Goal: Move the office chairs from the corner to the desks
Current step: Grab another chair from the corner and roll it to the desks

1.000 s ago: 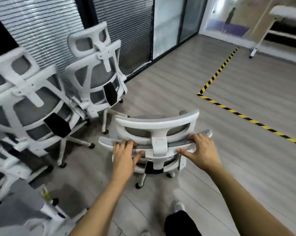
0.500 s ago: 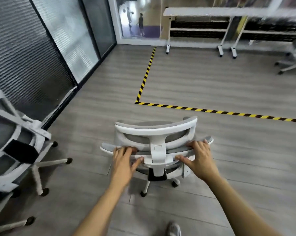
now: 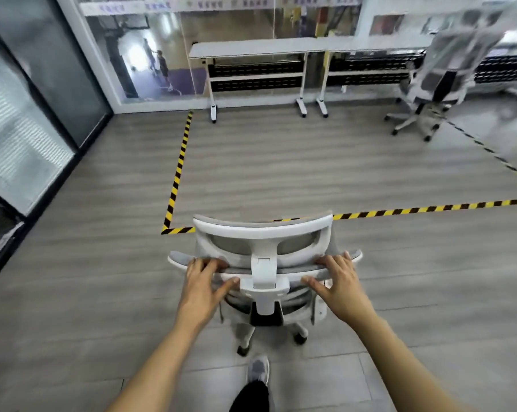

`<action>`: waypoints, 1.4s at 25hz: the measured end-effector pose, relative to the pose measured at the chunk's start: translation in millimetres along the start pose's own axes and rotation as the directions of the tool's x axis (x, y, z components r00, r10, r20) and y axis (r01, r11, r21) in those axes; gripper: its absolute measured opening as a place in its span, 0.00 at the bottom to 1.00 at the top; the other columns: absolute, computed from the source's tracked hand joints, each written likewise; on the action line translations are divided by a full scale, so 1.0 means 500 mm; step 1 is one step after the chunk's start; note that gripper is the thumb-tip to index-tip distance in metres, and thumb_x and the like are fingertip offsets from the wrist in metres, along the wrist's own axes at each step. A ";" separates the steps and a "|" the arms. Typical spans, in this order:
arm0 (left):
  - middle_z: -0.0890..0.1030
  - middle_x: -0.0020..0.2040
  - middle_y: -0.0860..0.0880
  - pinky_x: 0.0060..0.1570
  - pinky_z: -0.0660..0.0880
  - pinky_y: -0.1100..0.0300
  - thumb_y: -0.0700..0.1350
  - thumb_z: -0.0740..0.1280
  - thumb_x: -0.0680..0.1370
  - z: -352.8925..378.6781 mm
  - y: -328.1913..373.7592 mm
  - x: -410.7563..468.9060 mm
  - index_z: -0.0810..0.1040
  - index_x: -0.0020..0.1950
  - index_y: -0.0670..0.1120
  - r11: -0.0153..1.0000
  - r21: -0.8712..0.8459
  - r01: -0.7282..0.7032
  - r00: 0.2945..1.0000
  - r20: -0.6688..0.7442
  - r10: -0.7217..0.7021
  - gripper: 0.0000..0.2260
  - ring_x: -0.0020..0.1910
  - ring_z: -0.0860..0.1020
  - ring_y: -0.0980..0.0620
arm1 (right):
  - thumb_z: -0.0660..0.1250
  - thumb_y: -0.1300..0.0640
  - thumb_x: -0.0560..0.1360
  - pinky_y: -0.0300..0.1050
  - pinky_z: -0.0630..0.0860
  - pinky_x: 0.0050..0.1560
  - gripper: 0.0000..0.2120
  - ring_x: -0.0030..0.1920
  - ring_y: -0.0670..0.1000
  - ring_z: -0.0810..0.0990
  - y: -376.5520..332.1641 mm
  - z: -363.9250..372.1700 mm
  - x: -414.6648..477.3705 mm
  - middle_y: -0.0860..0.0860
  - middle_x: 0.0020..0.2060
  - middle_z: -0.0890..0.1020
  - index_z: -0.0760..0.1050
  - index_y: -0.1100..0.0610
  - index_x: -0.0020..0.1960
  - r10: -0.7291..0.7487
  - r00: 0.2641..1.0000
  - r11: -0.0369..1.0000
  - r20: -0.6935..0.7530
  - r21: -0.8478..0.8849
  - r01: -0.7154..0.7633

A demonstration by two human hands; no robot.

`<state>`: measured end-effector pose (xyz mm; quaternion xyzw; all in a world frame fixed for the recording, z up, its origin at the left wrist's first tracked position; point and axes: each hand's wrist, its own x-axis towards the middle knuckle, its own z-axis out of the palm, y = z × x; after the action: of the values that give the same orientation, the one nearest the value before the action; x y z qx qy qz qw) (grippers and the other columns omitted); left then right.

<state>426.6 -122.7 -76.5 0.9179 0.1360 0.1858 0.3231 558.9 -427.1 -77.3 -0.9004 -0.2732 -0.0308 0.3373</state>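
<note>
Compared w/ 0.5 s earlier, view has swung right: corner chairs are out of frame, worktop [image 3: 251,47] row now lies straight ahead. Office chair [image 3: 263,230] stands on floor [image 3: 73,292] just short of hazard tape [image 3: 178,171], well apart from worktop. Left hand [image 3: 205,281] & right hand [image 3: 340,281] each grip backrest top edge [image 3: 299,268], fingers over, thumbs under. Step: mid-transit push. Next move likely calls for rolling fwd across tape, steering clear of 2nd chair [image 3: 441,75] at right, then docking at a free worktop.

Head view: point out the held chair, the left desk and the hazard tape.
held chair [image 3: 263,231], head view, headrest top rail.
left desk [image 3: 251,47], head view, tabletop.
hazard tape [image 3: 180,165], head view, left strip.
</note>
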 end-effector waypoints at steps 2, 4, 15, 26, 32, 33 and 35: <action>0.73 0.51 0.55 0.58 0.72 0.55 0.65 0.68 0.72 0.057 0.011 0.123 0.79 0.53 0.54 0.999 -0.017 -0.050 0.999 0.009 0.051 0.18 0.56 0.72 0.51 | 0.71 0.38 0.73 0.51 0.54 0.78 0.21 0.66 0.47 0.66 0.047 -0.019 0.087 0.42 0.53 0.75 0.77 0.51 0.57 0.041 0.997 0.999 -0.065 -0.007 -0.042; 0.72 0.51 0.55 0.58 0.72 0.56 0.65 0.68 0.72 0.108 0.024 0.245 0.79 0.53 0.54 0.997 -0.037 -0.074 0.997 0.035 0.075 0.18 0.56 0.72 0.52 | 0.72 0.39 0.72 0.51 0.58 0.77 0.21 0.67 0.47 0.65 0.089 -0.039 0.165 0.42 0.54 0.75 0.77 0.51 0.58 0.107 0.987 0.992 -0.117 -0.055 -0.114; 0.73 0.50 0.55 0.57 0.74 0.51 0.60 0.73 0.73 0.460 0.150 0.989 0.78 0.53 0.54 0.963 -0.122 -0.239 0.949 0.181 0.258 0.14 0.54 0.73 0.51 | 0.69 0.29 0.68 0.58 0.67 0.71 0.30 0.70 0.54 0.63 0.469 -0.154 0.726 0.48 0.63 0.73 0.73 0.48 0.61 0.398 0.890 0.907 -0.220 -0.048 -0.418; 0.77 0.53 0.53 0.57 0.73 0.46 0.58 0.71 0.74 0.875 0.318 1.698 0.78 0.56 0.55 0.968 0.003 -0.253 0.951 0.185 0.248 0.13 0.57 0.72 0.47 | 0.70 0.32 0.70 0.58 0.67 0.71 0.29 0.67 0.50 0.65 0.952 -0.335 1.422 0.42 0.55 0.68 0.73 0.50 0.62 0.399 0.901 0.908 -0.173 -0.062 -0.414; 0.77 0.52 0.50 0.59 0.72 0.45 0.54 0.74 0.73 1.062 0.370 2.103 0.79 0.53 0.52 0.960 -0.017 -0.280 0.954 0.107 0.280 0.12 0.56 0.71 0.45 | 0.68 0.31 0.72 0.55 0.69 0.70 0.27 0.71 0.51 0.64 1.178 -0.370 1.795 0.45 0.61 0.71 0.72 0.49 0.62 0.362 0.906 0.923 -0.218 -0.053 -0.381; 0.77 0.52 0.50 0.58 0.73 0.46 0.55 0.73 0.74 1.091 0.374 2.170 0.78 0.54 0.52 0.961 -0.016 -0.275 0.956 0.105 0.275 0.13 0.57 0.71 0.44 | 0.68 0.32 0.72 0.55 0.69 0.70 0.27 0.72 0.50 0.63 1.210 -0.376 1.855 0.45 0.62 0.72 0.72 0.49 0.61 0.364 0.903 0.920 -0.228 -0.061 -0.387; 0.76 0.53 0.50 0.57 0.73 0.46 0.56 0.73 0.74 1.152 0.386 2.309 0.77 0.54 0.52 0.958 -0.011 -0.287 0.950 0.128 0.286 0.13 0.58 0.71 0.43 | 0.69 0.34 0.73 0.56 0.68 0.70 0.26 0.73 0.48 0.62 1.277 -0.391 1.985 0.45 0.62 0.73 0.72 0.49 0.62 0.368 0.902 0.917 -0.226 -0.070 -0.392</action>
<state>1730.8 -154.0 -76.0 0.9391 -0.0189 0.1709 0.2975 1754.2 -479.1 -65.9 -0.9457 -0.0534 -0.0738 0.3119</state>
